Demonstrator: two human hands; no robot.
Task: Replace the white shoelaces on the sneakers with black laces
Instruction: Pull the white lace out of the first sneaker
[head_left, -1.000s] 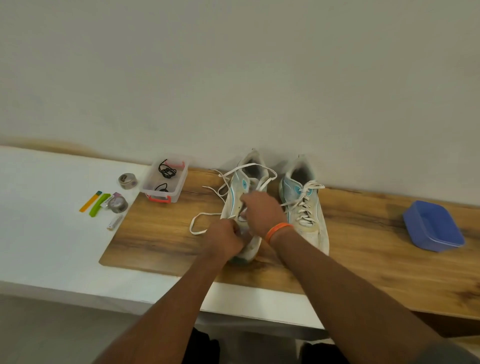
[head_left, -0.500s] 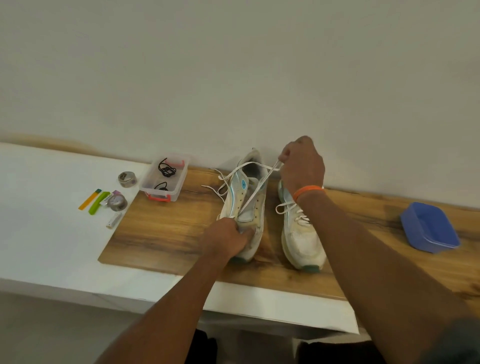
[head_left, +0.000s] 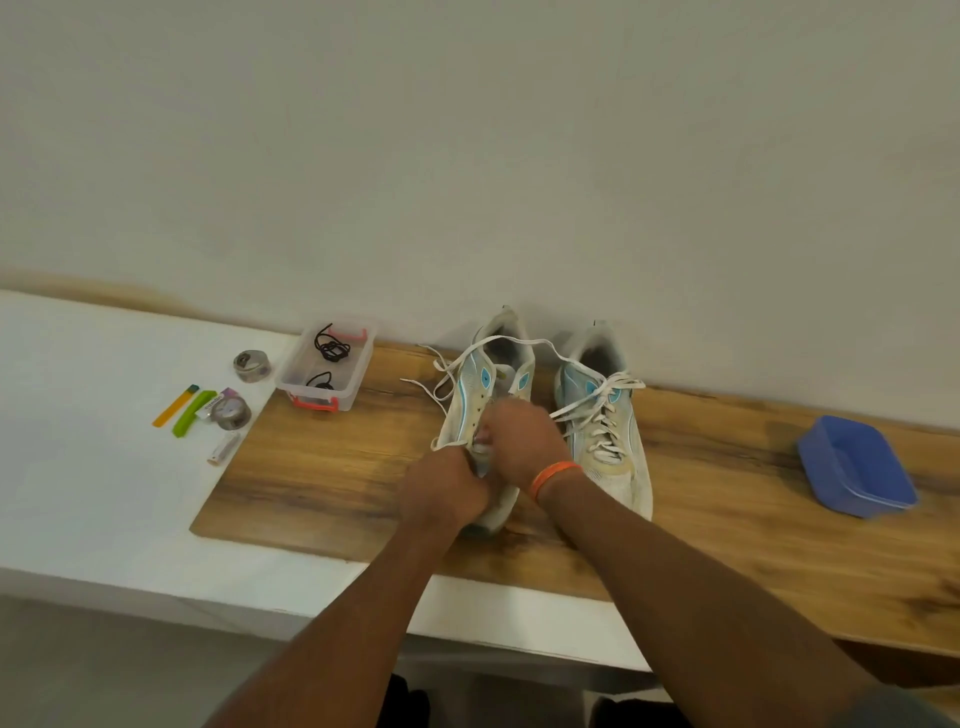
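Two white sneakers with blue accents stand side by side on the wooden board (head_left: 322, 499). The left sneaker (head_left: 475, 387) has its white lace (head_left: 514, 340) mostly pulled out, looping loosely over the heel and to the left. My left hand (head_left: 447, 486) grips the toe of this sneaker. My right hand (head_left: 522, 441), with an orange wristband, pinches the white lace at the lower eyelets. The right sneaker (head_left: 605, 415) is still fully laced in white. Black laces (head_left: 331, 349) lie in a clear plastic box (head_left: 311, 395) at the back left.
A blue plastic tub (head_left: 857, 465) sits on the board at the right. On the white counter (head_left: 78, 467) to the left lie two tape rolls (head_left: 252, 364), an orange strip, a green strip (head_left: 186, 413) and a small tube. The wall is close behind the sneakers.
My right hand, which had pulled the lace up above the sneaker's heel, has come back down to the lower eyelets. The freed lace now lies slack over the heel. My left hand stays on the toe.
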